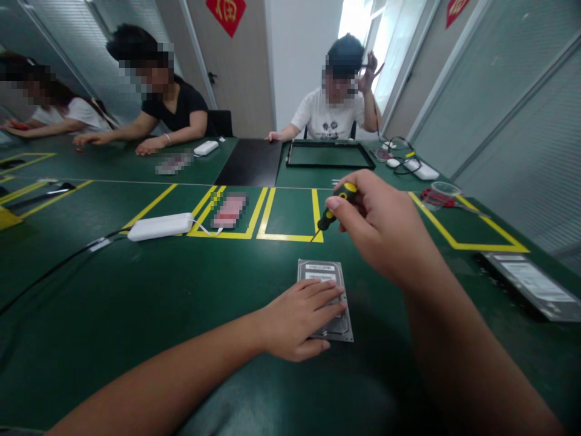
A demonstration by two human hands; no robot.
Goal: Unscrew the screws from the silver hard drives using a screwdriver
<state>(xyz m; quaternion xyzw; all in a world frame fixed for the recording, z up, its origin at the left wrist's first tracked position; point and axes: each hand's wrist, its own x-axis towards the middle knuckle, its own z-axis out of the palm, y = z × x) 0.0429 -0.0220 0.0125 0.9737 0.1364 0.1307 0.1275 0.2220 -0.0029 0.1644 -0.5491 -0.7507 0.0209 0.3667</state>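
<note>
A silver hard drive [320,276] with white labels lies flat on the green table in front of me. My left hand [303,318] rests on top of it, fingers stretched out, hiding much of its middle. Above and beyond the drive, a yellow-and-black screwdriver [327,217] is gripped in my right hand [380,221]. Its thin shaft slants down to the left, and the tip is apart from the drive, over its far edge.
Another hard drive [535,281] lies at the right, near a clear plastic cup [442,192]. A white power bank [160,226] and a blurred pink phone [230,212] are left of centre. Across the table a person [333,112] sits behind a black frame [330,165]; others sit left.
</note>
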